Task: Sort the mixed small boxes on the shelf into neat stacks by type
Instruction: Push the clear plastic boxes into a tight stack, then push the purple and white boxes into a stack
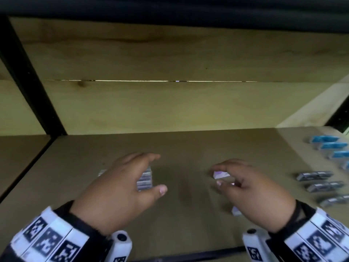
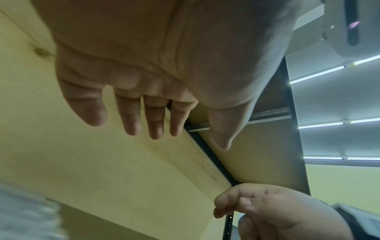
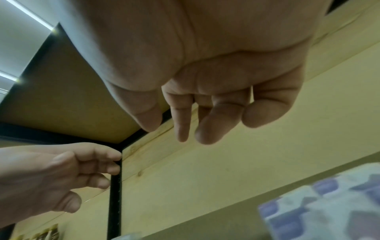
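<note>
On the brown shelf board (image 1: 188,148) stands a stack of silver-grey small boxes (image 1: 145,180). My left hand (image 1: 159,173) hovers over it with straight, spread fingers. The left wrist view shows the left hand (image 2: 185,139) holding nothing. A white-and-purple box (image 1: 221,174) lies on the board under my right hand (image 1: 216,176). That hand's fingers hang loosely curled, and the right wrist view shows the right hand (image 3: 166,129) with nothing between them. A second purple box (image 1: 236,211) peeks out below the right wrist, seen blurred as a purple-patterned box (image 3: 320,203).
Blue boxes (image 1: 324,139) and dark grey boxes (image 1: 313,175) lie in loose rows at the shelf's right end. A black upright post (image 1: 28,72) stands at the left. A pale wooden back wall (image 1: 170,106) closes the shelf, and another board hangs overhead.
</note>
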